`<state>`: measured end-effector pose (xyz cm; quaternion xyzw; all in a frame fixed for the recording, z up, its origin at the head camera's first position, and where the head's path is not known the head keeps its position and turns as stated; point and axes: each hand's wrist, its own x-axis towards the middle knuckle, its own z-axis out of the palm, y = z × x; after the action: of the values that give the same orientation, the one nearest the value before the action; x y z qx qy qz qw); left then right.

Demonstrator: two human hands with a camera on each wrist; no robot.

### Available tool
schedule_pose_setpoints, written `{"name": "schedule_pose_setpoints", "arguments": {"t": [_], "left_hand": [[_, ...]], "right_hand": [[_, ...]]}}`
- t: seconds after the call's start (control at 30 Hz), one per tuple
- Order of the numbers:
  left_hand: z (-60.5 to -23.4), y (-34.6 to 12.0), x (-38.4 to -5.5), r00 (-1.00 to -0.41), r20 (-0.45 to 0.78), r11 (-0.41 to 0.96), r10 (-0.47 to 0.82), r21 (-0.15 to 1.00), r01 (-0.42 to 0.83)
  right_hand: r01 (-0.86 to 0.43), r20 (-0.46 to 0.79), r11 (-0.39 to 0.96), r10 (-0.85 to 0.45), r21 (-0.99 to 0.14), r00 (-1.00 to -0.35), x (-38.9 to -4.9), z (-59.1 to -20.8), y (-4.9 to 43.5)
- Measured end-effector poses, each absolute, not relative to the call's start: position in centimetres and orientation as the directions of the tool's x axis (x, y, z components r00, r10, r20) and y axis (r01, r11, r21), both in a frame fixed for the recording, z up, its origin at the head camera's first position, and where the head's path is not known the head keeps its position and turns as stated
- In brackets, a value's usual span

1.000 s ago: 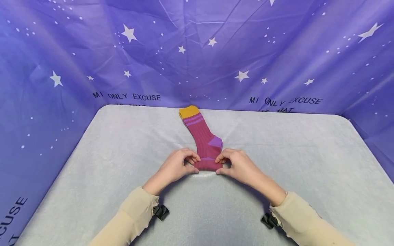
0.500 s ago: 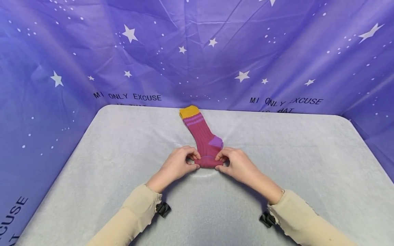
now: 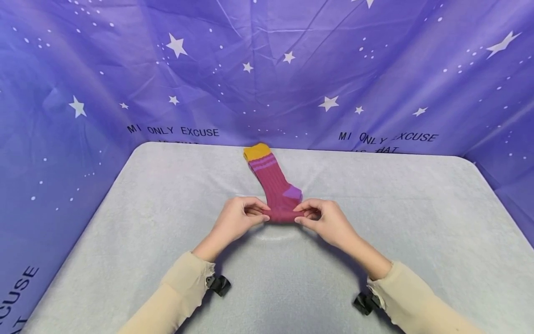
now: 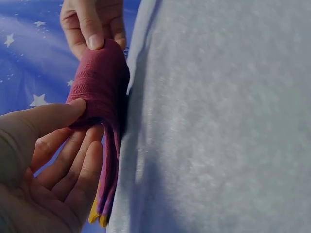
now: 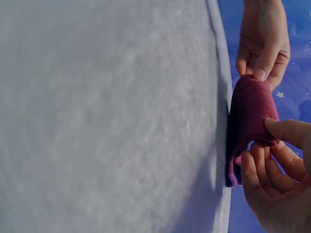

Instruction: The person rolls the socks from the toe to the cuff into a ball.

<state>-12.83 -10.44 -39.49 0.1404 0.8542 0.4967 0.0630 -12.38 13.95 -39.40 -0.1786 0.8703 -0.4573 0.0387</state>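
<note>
A maroon sock (image 3: 275, 185) with a yellow cuff and a purple heel lies lengthwise on the grey table (image 3: 146, 222), cuff at the far edge. Its near end is rolled into a fold (image 3: 281, 215) lifted slightly off the cloth. My left hand (image 3: 238, 218) pinches the fold's left side between thumb and fingers, as the left wrist view shows at the sock (image 4: 99, 92). My right hand (image 3: 323, 218) pinches the fold's right side; the right wrist view shows its thumb on the sock (image 5: 250, 116).
A purple star-printed backdrop (image 3: 267, 69) with printed words wraps the table's far side and both flanks. Grey cloth covers the whole tabletop. Black camera mounts (image 3: 218, 284) sit at both beige sleeves.
Both hands have rolled the sock's near end farther toward the cuff and raised it a little; the visible length of sock between hands and heel has shortened.
</note>
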Motion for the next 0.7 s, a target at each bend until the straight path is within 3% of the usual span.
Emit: {"name": "schedule_pose_setpoints", "arguments": {"t": [0.3,0.7], "left_hand": [[-39.6,-11.4,-12.3,-0.954,-0.064,0.348,0.294,0.936,0.045],[-39.9,-11.6,-11.4,-0.924,-0.134,0.242,0.359,0.969,-0.047]], "right_hand": [[-0.141,-0.012,0.405,-0.353,-0.903,-0.935,-11.5,-38.9,14.2],[0.006,-0.141,0.343,-0.371,-0.939,-0.918,-10.7,-39.2,14.6]]}}
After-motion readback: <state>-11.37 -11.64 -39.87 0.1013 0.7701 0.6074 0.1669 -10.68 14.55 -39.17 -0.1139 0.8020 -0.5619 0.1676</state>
